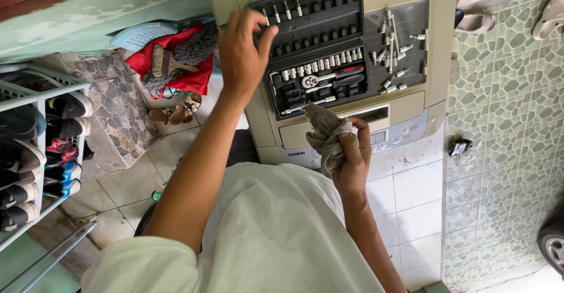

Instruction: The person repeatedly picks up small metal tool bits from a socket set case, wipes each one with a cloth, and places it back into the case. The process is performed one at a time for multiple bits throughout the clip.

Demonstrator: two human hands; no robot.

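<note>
Head view: the left hand [242,49] rests its spread fingertips on the black moulded-plastic socket case [317,46], gripping nothing. The right hand [351,158], below it, is clenched around a crumpled grey cloth rag [326,137]. Loose chrome steel bits [395,46] lie right of the case.

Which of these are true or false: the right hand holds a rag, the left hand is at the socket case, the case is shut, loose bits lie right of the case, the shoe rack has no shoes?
1. The right hand holds a grey rag. True.
2. The left hand reaches to the black socket case. True.
3. The case is shut. False: it lies open.
4. Loose bits lie right of the case. True.
5. The shoe rack has no shoes. False: shoes fill it.
</note>
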